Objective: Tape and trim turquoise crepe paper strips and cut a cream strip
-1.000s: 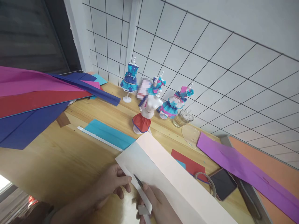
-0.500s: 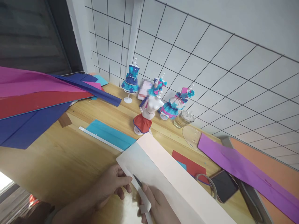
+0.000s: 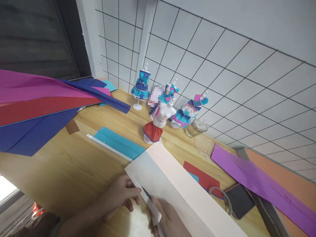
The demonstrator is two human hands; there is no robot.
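A long sheet of white paper (image 3: 172,187), creased lengthwise, slants from the middle of the table to the lower right. My left hand (image 3: 125,194) pinches its near edge between thumb and fingers. My right hand (image 3: 170,215) is closed round scissors (image 3: 147,194); only their dark, pointed blades show, and the handles are hidden in the hand. The blades lie at the near edge of the sheet, just right of my left thumb. A narrow cut strip (image 3: 156,215) curls down beside my right fingers. The far corner of the sheet comes close to a mini mannequin in a red skirt (image 3: 153,131).
Teal paper (image 3: 118,141) with a white strip lies beyond my left hand. Dressed mini mannequins (image 3: 140,89) and a glass cup (image 3: 196,127) stand by the tiled wall. A tape roll (image 3: 228,202), a phone (image 3: 239,200) and purple paper (image 3: 259,177) lie right; coloured sheets (image 3: 37,108) left.
The scissor blades look closer together than before. Both hands keep nearly the same place on the paper, and the whole view has shifted slightly.
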